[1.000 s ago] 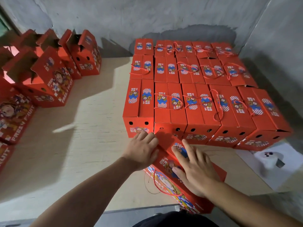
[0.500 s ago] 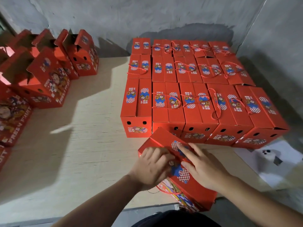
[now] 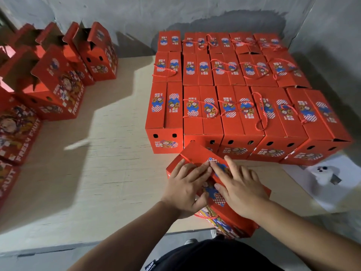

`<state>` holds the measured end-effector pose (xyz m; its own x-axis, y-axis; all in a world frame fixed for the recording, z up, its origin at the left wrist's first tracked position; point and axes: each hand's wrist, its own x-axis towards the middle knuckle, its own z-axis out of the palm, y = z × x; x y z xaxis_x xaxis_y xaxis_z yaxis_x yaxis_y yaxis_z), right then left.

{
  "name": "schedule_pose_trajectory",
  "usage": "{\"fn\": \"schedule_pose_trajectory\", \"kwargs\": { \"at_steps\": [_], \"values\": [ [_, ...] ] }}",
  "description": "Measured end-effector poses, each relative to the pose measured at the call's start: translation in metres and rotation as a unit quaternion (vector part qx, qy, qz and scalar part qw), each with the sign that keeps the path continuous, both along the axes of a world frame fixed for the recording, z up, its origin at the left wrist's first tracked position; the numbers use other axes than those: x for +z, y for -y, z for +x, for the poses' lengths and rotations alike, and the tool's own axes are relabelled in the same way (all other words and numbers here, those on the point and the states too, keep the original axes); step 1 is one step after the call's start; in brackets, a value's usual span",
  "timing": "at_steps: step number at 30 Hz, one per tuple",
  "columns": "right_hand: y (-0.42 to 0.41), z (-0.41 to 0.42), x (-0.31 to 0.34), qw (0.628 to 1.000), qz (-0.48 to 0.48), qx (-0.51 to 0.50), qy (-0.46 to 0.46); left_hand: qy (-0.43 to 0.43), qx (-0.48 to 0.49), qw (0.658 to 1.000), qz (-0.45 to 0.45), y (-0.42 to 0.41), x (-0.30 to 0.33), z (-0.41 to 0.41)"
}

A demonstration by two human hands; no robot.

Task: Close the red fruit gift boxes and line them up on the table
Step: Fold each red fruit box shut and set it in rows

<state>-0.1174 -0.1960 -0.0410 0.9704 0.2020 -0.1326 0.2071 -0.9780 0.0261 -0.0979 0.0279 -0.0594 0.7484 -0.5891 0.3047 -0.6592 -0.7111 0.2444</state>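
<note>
A red fruit gift box (image 3: 197,155) lies skewed at the table's near edge, right in front of the rows of closed boxes (image 3: 240,106). Both hands lie flat on its top flaps. My left hand (image 3: 185,188) presses the left flap with straight fingers, its thumb against the box's side. My right hand (image 3: 238,186) presses the right flap, fingers spread. The fingertips of the two hands meet over the seam. A red cord handle (image 3: 207,217) hangs from the box's near side.
Several open boxes (image 3: 58,79) with raised flaps stand in a line along the left of the wooden table (image 3: 101,173). A white sheet with a small white object (image 3: 324,175) lies at the right. Grey walls close the back and right.
The box has turned up from lying tilted at the edge and its top flaps have come down. Both hands have slid together onto the flaps, pressing them flat.
</note>
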Motion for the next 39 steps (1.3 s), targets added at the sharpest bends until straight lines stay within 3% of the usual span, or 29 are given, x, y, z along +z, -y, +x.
{"fn": "schedule_pose_trajectory", "kwargs": {
  "at_steps": [4, 8, 13, 19, 21, 24, 26, 28, 29, 31, 33, 34, 37, 39],
  "values": [
    [0.015, 0.007, 0.014, 0.992, 0.076, 0.022, -0.099, 0.015, -0.009, 1.0, 0.002, -0.002, 0.004, 0.003],
    [0.044, -0.008, 0.027, 0.984, 0.156, 0.003, -0.086, -0.006, -0.013, 1.0, -0.007, -0.01, 0.0, 0.0],
    [0.055, -0.035, 0.013, 0.99, 0.114, -0.057, -0.068, -0.024, 0.012, 0.999, -0.037, -0.002, -0.006, -0.007],
    [0.042, -0.025, 0.007, 0.994, 0.069, -0.088, -0.003, -0.031, 0.021, 0.999, -0.002, 0.005, 0.0, -0.001],
    [0.04, -0.027, 0.007, 0.994, 0.051, -0.095, 0.006, -0.044, 0.06, 0.996, -0.052, 0.006, -0.001, -0.003],
    [0.04, -0.025, 0.003, 0.996, -0.004, -0.093, 0.004, -0.119, 0.234, 0.947, -0.185, 0.003, 0.0, -0.002],
    [0.043, -0.02, 0.002, 0.991, 0.054, -0.11, -0.045, -0.225, 0.277, 0.908, -0.218, -0.004, 0.004, 0.009],
    [0.046, -0.019, 0.005, 0.959, 0.212, -0.176, -0.064, -0.292, 0.266, 0.891, -0.225, -0.014, 0.007, 0.021],
    [0.048, -0.024, 0.003, 0.922, 0.303, -0.239, -0.033, -0.289, 0.265, 0.895, -0.213, -0.019, 0.009, 0.024],
    [0.046, -0.039, -0.005, 0.802, 0.442, -0.402, 0.01, -0.26, 0.275, 0.9, -0.216, -0.028, 0.01, 0.02],
    [0.034, -0.056, -0.014, 0.694, 0.53, -0.481, -0.073, -0.248, 0.307, 0.883, -0.254, -0.031, 0.005, 0.008],
    [0.029, -0.06, -0.016, 0.668, 0.557, -0.482, -0.11, -0.263, 0.33, 0.862, -0.28, -0.03, 0.001, 0.002],
    [0.027, -0.055, -0.017, 0.654, 0.61, -0.433, -0.114, -0.373, 0.367, 0.763, -0.38, -0.03, 0.001, -0.002],
    [0.03, -0.046, -0.014, 0.662, 0.63, -0.393, -0.106, -0.383, 0.352, 0.742, -0.424, -0.03, 0.006, -0.001]
  ]
}}
